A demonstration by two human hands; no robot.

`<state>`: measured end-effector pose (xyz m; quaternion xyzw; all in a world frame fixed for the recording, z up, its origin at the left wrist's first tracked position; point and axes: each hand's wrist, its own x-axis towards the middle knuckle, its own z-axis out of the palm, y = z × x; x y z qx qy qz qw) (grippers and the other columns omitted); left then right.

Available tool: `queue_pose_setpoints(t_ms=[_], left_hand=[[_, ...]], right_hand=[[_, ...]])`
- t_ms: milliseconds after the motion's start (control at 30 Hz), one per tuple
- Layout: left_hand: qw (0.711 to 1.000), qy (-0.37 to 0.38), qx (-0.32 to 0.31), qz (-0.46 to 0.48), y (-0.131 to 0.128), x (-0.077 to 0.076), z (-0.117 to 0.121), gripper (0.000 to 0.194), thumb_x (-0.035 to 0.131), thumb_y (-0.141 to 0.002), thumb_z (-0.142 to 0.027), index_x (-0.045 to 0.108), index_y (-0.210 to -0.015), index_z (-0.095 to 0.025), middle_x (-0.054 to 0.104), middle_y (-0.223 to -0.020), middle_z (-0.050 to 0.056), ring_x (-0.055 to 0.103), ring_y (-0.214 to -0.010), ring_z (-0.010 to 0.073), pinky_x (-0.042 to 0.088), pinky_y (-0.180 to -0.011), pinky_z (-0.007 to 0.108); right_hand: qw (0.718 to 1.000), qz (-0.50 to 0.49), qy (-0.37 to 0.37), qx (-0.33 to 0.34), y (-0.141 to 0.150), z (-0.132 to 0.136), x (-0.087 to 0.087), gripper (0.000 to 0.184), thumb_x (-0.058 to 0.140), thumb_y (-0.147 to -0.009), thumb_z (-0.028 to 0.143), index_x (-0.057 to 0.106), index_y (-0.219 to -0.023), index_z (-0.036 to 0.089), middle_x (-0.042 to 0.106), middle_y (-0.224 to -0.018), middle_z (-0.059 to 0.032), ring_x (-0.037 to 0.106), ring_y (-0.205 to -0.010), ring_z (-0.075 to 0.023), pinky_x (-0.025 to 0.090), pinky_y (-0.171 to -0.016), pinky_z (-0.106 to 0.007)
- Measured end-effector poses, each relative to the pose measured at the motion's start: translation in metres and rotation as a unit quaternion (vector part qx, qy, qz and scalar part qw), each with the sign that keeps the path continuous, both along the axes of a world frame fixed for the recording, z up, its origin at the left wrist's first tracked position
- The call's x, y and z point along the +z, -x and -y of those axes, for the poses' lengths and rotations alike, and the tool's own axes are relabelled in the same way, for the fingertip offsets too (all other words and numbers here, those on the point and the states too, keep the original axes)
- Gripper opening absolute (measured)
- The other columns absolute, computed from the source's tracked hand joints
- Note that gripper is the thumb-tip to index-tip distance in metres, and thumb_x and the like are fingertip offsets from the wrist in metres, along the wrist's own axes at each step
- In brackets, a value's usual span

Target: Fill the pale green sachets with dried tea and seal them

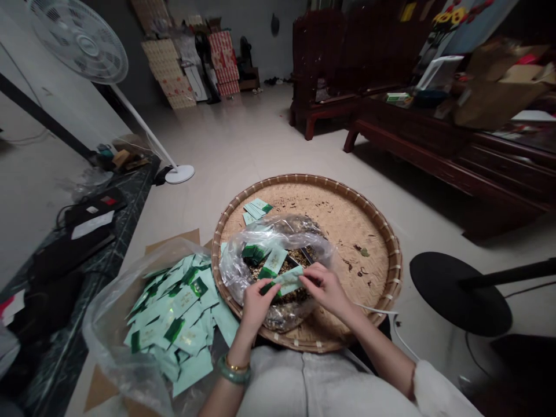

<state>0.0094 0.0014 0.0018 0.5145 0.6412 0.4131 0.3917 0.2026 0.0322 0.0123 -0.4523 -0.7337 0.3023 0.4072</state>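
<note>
A light green tea sachet (289,281) with a dark green end is pinched at both ends between my hands. My left hand (257,300) grips its left end and my right hand (326,288) its right end. Just beneath is a clear plastic bag (234,263) with its mouth spread wide, holding loose dried leaf bits (299,255) and several more sachets (274,260). That bag sits in a round woven bamboo tray (354,223). Whether the held sachet is sealed I cannot tell.
Left of the tray, a large plastic bag (108,324) in a cardboard box holds a heap of green sachets (182,313). A small sachet stack (257,208) lies on the tray's far side. Around stand a white fan (180,174), a black round base (456,295) and a dark wooden table (434,139).
</note>
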Motion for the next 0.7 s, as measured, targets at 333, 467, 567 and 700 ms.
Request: queue_pose_setpoints(t_ms=[333, 467, 567, 700], left_hand=[[0.999, -0.035, -0.023, -0.012, -0.007, -0.003, 0.003, 0.017, 0.063, -0.074, -0.031, 0.073, -0.077, -0.017, 0.073, -0.074, 0.003, 0.065, -0.069, 0.0176, 0.05, -0.066, 0.027], [0.998, -0.028, -0.054, 0.0, -0.011, -0.001, 0.004, 0.015, 0.064, -0.073, -0.03, 0.072, -0.075, -0.018, 0.073, -0.073, 0.002, 0.065, -0.068, 0.0174, 0.051, -0.067, 0.027], [0.999, -0.022, -0.044, 0.017, -0.012, 0.001, 0.002, 0.016, 0.064, -0.072, -0.031, 0.072, -0.075, -0.017, 0.073, -0.074, 0.004, 0.066, -0.07, 0.0184, 0.053, -0.068, 0.028], [0.996, 0.018, -0.041, 0.074, -0.011, 0.004, -0.001, 0.031, 0.059, -0.076, -0.04, 0.073, -0.087, -0.015, 0.073, -0.085, 0.007, 0.066, -0.074, 0.0199, 0.054, -0.056, 0.026]], right_hand=[[0.969, -0.082, 0.223, 0.068, 0.002, 0.009, 0.008, 0.02, 0.057, -0.082, 0.036, 0.063, -0.08, 0.017, 0.063, -0.073, -0.0015, 0.056, -0.068, -0.0155, 0.044, -0.059, -0.024], [0.912, -0.179, 0.348, 0.125, 0.003, 0.005, 0.009, 0.031, 0.066, -0.073, 0.042, 0.065, -0.088, 0.014, 0.065, -0.08, -0.0025, 0.057, -0.069, -0.0144, 0.047, -0.059, -0.024], [0.899, -0.219, 0.37, 0.081, 0.0, 0.001, 0.01, 0.036, 0.07, -0.068, 0.047, 0.064, -0.082, 0.015, 0.062, -0.074, -0.0009, 0.054, -0.063, -0.0124, 0.049, -0.055, -0.023], [0.881, -0.254, 0.385, 0.108, -0.003, 0.001, 0.012, 0.04, 0.068, -0.07, 0.053, 0.064, -0.087, 0.017, 0.062, -0.079, -0.0013, 0.056, -0.068, -0.0133, 0.051, -0.054, -0.023]])
